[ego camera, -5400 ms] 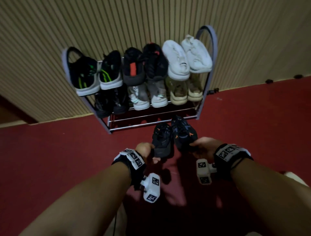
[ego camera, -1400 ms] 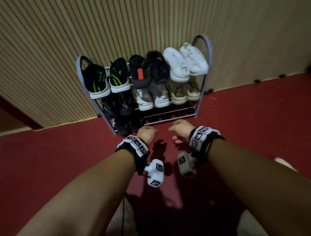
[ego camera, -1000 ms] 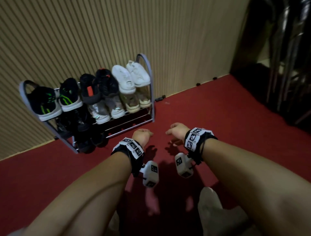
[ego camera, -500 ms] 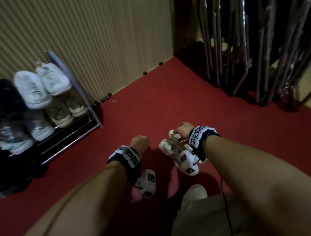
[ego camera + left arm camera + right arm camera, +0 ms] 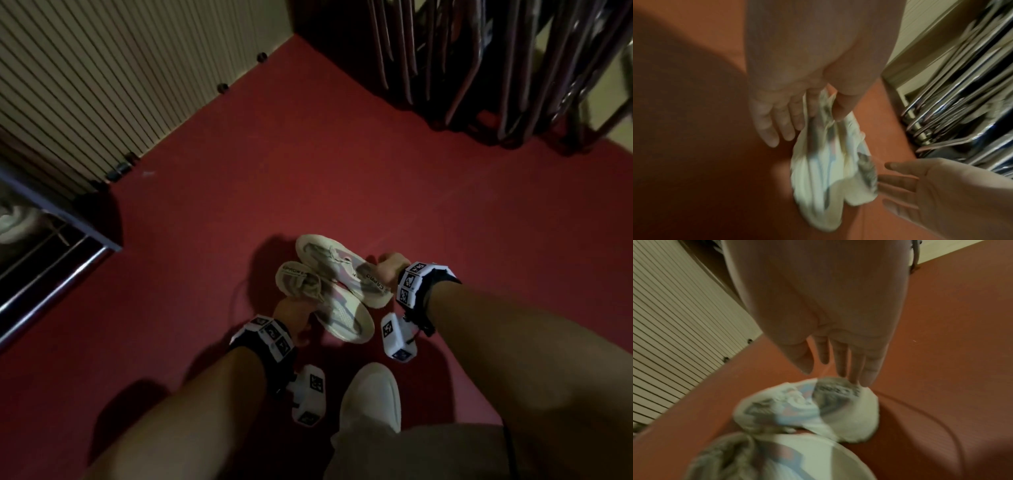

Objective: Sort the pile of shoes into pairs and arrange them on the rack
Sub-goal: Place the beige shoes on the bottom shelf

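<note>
While the person's left hand pinches the nearer cream sneaker by its heel collar between thumb and fingers, a narrow grip on that shoe alone, the right hand reaches the heel of the farther cream sneaker with straight fingertips touching it, nothing grasped yet; both shoes lie crossed on the red floor, well apart from the rack, which shows only at the left edge; the thin pinch could let the nearer shoe slip or swing, and lifting it could drag the overlapped mate askew, since the two touch; a trailing lace might snag. Compared with a second and a half ago, when both hands hovered bare before the full rack, the view has swung right and the cream pair has come into reach.
</note>
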Tool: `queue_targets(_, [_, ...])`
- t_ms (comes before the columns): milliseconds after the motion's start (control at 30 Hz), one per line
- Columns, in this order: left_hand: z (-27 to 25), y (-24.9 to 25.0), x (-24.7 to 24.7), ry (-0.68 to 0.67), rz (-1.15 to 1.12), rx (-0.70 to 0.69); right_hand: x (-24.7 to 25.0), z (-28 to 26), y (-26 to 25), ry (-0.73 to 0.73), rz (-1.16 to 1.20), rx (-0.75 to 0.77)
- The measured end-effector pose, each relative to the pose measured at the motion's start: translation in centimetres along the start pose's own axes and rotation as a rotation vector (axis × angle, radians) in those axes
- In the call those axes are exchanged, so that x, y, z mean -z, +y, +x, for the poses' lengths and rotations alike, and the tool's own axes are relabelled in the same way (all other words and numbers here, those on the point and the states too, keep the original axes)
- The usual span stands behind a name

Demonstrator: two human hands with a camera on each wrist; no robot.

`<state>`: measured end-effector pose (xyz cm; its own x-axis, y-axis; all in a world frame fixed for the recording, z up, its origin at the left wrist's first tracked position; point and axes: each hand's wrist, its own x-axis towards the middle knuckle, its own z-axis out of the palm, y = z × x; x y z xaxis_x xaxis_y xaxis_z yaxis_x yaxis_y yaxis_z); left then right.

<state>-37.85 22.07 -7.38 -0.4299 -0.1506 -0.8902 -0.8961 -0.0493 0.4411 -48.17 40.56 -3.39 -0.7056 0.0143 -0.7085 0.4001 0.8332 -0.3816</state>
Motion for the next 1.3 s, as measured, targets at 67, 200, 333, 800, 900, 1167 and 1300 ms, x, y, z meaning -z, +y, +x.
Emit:
queue_targets(67, [0.5,-0.5,-0.8,-0.039,-0.04,0.066,-0.8,1.3,1.0,-0.011,-0.024,-0.021])
queue_targets(200, [1.5,-1.9,-2.1,-0.151,-0.085,0.158,-1.1,2.0,2.0,0.014,0.003,-0.045])
queue_targets(333, [2.4,-2.6,-2.9,-0.193,-0.132,0.191,-0.8,1.7,2.8,-0.021,0.047,-0.059])
queue_targets(800, [0.5,-2.3,-0.7,-0.034,-0.328,0.009,-1.6,-0.1,1.2,-0.115,0.433,-0.21])
queue_targets(900, [-0.8,-1.6,1.9,0.05,-0.376,-0.046,-2.5,-1.8,-0.5,-0.198,0.352,-0.19])
queue_targets(1167, [-7.6,-1.8,11.8,0.178,-0.266,-0.166,-5.6,-6.5,-7.2,-0.417,0.362,-0.053])
queue_targets(1300, [-11.6,-3.6,17.8,0.308,-0.261,-0.234,-8.1,-11.8,-13.2,-0.485,0.313,0.071])
